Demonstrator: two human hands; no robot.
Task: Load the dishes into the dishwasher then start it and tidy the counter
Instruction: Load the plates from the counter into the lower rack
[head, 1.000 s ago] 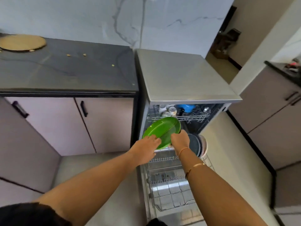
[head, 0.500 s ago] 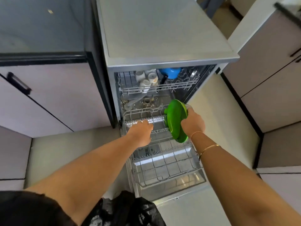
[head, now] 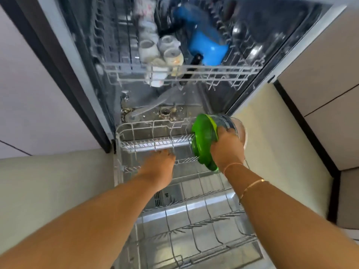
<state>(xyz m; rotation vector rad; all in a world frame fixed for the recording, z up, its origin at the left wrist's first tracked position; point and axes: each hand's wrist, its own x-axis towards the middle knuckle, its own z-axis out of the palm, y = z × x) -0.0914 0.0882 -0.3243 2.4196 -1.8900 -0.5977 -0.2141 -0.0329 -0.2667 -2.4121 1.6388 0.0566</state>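
The dishwasher stands open with its lower rack (head: 155,144) pulled out over the door. My right hand (head: 226,150) grips a green plate (head: 201,141) on its edge, upright among the tines at the rack's right side. Just behind the plate stand other dishes (head: 236,126), dark and clear, partly hidden by my hand. My left hand (head: 159,166) rests on the rack's wires left of the plate, its fingertips hidden. The upper rack (head: 184,73) holds several white cups (head: 161,50) and a blue pot (head: 206,46).
Food scraps lie on the dishwasher floor (head: 169,113) around the spray arm. Pale cabinet fronts flank the machine, left (head: 35,98) and right (head: 320,84). The front of the lower rack (head: 194,230) has bare wire rows.
The green plate went from flat in both hands to upright in the rack, held by my right hand alone. My left hand let go and dropped onto the rack. The view moved closer.
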